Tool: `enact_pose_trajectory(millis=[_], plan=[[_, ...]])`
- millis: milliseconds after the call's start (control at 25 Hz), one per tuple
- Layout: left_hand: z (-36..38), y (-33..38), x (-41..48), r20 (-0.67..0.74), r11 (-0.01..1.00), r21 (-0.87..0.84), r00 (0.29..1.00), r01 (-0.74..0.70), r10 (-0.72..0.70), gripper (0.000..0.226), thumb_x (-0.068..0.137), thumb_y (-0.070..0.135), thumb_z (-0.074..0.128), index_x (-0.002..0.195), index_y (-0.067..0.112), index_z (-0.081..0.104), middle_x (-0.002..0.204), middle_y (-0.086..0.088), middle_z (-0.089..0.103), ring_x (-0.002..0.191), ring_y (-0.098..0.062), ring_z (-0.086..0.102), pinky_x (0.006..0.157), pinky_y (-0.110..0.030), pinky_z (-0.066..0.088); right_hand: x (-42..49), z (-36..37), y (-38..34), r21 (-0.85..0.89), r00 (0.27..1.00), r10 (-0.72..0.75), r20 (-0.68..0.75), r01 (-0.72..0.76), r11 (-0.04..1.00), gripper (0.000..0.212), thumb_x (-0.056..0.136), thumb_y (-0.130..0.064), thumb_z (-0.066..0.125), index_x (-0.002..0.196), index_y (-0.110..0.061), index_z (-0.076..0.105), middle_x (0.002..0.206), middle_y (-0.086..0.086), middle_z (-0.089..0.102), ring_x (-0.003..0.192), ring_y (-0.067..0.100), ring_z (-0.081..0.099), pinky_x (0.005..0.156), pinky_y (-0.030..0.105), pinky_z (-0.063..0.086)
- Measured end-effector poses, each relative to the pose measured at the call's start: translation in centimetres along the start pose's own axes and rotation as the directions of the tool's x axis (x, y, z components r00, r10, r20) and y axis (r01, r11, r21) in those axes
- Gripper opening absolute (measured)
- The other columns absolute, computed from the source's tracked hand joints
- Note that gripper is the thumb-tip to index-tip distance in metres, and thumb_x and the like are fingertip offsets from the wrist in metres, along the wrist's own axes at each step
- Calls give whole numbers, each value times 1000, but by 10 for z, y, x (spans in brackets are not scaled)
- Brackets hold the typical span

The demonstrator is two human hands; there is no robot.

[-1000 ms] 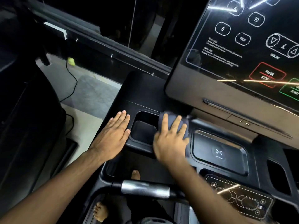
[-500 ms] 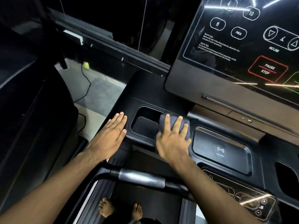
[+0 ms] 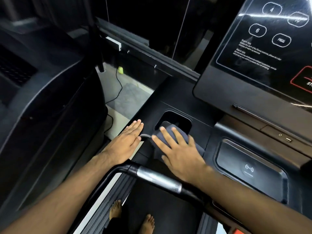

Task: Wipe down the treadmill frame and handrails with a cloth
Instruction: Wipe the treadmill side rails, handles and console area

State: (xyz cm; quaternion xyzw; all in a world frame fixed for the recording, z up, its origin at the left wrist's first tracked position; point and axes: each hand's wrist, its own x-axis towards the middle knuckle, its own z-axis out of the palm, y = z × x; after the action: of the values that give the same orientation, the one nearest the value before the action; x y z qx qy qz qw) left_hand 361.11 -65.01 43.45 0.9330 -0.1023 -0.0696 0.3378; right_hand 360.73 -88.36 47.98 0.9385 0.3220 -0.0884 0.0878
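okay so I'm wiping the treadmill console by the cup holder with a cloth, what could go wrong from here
The dark grey cloth under your right hand sits at the edge of the recessed black cup holder; it could bunch or slip into it. A wider stroke may carry the cloth onto the glossy touch panel, possibly triggering buttons. You stand barefoot on the belt, so an accidental start would be risky.

Two hands (image 3: 124, 146), one cloth (image 3: 179, 135), perhaps two feet (image 3: 115, 211).

Dim gym corner beside a dark machine

A pale floor (image 3: 118, 125) carries a grey mat (image 3: 130, 97), a thin black cable (image 3: 118, 88), and a small yellow-green object (image 3: 120, 70) near the dark wall.
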Motion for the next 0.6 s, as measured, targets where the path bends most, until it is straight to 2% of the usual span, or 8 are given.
enact_pose_trajectory(millis=[120,280,360,480,600], plan=[[-2,-4,-4,-5,999,-42,1000,25,-26,54,105,21,38,154,17,18,161,9,9,145,5,0,114,-10,-2,36,-15,-11,-23,995,-79,65,80,997,70,105,-43,33,158,-37,-13,167,-1,-20,154,34,-10,113,65,28],[-2,-9,-11,27,998,-56,1000,7,-5,56,104,21,37,155,18,14,161,11,5,145,6,-4,118,-16,-1,6,1,-4,-107,992,-115,55,120,987,77,102,-41,43,158,-38,-10,166,-1,-21,155,34,-4,110,64,30],[-3,-10,-11,19,997,-72,1000,23,-22,58,104,22,38,155,18,12,162,9,5,146,5,-3,119,-18,0,41,-12,-12,-36,997,-67,27,68,997,72,103,-41,38,159,-36,-7,168,-1,-15,155,33,-6,112,63,30],[-7,-12,-10,23,994,-93,998,65,-63,59,104,26,37,156,18,9,162,8,4,146,3,-2,115,-13,-2,56,-18,-26,82,999,7,53,-11,997,72,103,-44,35,159,-33,-9,168,-2,-17,154,33,-13,116,61,26],[-5,-11,-11,25,997,-64,999,32,-30,56,105,26,35,156,19,11,162,9,3,146,3,-4,116,-14,-3,34,-7,-24,103,986,152,68,-159,982,79,99,-56,37,159,-31,-8,169,5,-10,155,34,3,113,59,33]])
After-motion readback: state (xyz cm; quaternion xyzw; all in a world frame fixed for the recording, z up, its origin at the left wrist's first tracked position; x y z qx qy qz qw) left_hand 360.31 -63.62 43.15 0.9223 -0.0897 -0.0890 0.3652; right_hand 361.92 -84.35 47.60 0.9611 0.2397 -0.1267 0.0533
